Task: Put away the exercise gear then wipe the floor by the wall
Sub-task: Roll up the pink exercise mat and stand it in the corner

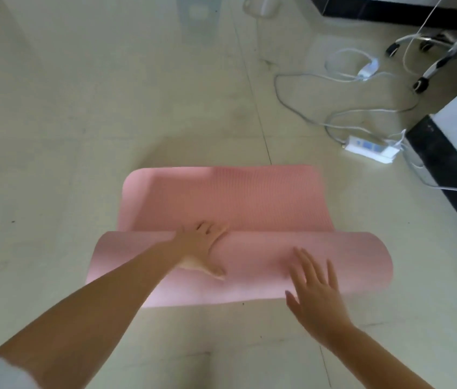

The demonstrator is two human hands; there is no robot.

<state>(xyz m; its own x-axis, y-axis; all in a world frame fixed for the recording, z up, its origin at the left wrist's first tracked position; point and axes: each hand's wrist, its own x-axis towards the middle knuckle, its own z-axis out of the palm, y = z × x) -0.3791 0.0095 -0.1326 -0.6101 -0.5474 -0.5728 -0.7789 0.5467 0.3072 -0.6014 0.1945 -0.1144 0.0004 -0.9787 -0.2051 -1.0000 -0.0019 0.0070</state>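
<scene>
Pink mat (238, 248) lies on the pale floor (81, 108), near end rolled up w/ the far part flat. Left hand (202, 245) presses flat on the roll's top, fingertips hidden past its crest; right hand (314, 290) is spread wide at the roll's near edge, contact unclear. Power strip (370, 148) & cables sit beyond the mat, blurry.

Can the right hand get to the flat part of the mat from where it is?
Probably yes. The right hand lies open over the near roll of the mat, and nothing sits on the flat part beyond; only the roll itself lies between, and the left hand already reaches its far edge.
</scene>
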